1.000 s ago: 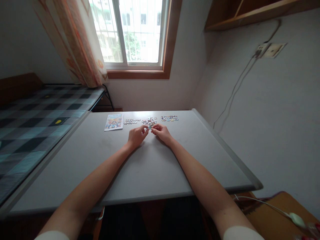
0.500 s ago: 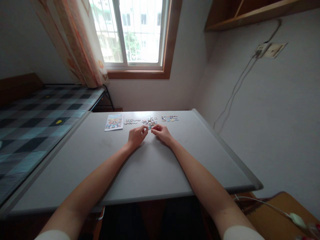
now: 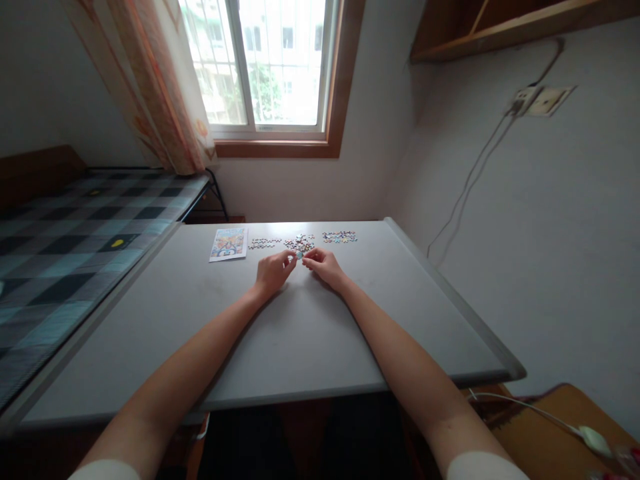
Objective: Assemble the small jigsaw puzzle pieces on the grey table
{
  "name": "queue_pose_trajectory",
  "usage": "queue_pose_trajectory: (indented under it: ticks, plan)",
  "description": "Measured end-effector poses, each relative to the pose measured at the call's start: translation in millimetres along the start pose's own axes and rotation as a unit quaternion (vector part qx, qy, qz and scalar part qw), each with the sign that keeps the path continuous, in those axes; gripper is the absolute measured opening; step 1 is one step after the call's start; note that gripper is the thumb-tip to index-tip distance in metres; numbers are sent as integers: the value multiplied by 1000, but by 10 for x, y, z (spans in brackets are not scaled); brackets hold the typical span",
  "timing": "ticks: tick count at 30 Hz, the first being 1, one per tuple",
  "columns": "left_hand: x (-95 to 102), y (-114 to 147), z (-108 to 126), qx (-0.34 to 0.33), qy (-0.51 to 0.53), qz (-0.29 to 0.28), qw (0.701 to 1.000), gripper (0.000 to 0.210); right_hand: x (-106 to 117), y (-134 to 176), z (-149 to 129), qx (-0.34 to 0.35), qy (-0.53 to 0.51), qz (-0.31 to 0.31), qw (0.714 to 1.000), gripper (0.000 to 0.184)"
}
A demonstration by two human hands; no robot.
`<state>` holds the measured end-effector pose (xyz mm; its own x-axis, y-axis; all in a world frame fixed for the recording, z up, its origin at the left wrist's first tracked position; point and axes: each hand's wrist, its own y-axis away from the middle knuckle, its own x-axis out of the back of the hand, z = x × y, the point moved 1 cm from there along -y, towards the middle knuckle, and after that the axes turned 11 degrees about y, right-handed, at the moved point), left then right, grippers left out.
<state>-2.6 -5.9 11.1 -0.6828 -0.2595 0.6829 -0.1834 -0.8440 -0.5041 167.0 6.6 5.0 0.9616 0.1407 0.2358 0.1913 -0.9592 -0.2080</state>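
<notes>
Pinching a small pale-blue piece point(image 3: 299, 255) at its left edge with the thumb and fingertips of the left hand point(image 3: 276, 272); holding the fingertips of the right hand point(image 3: 324, 263) close together at its right edge. Cannot tell whether truly gripping on that right side or only hovering beside it. Positioned directly between the two hands, a little nearer to the left fingertips, and just on the near side of the pile point(image 3: 299, 244). Too small to read for a long axis; roughly compact and roundish in outline. Cannot tell either whether raised off the table point(image 3: 345, 333) or touching it.

Heaped loosely in the pile: thin, flat, many-coloured bits with knobbed, notched edges, like cut card. Laid out to the left of the pile in thin, uneven rows: more pieces point(image 3: 265, 243), mostly muted in colour. Grouped to the right, well apart from the pile and more tightly packed: another block of pieces point(image 3: 340, 237), brightly speckled. Lying flat beyond the left hand, farther left than the rows: a printed sheet point(image 3: 229, 245) with a white border, paper-thin and busy with blue and orange. Spreading beneath everything: smooth, pale grey, faintly smudged tabletop, softly reflecting window light along its far side.
</notes>
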Motion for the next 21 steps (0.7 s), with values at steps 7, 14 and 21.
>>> queue_pose_trajectory:
  ticks: [7, 14, 21]
  plan:
    - [-4, 3, -5, 4, 1, -6, 1000, 26, 0, 2, 3, -2, 5, 3, 1000, 28]
    - [2, 4, 10, 0, 8, -10, 1000, 27, -6, -1, 7, -1, 3, 5, 1000, 28]
    - [5, 6, 12, -1, 13, -15, 1000, 28, -4, -6, 18, 0, 3, 4, 1000, 29]
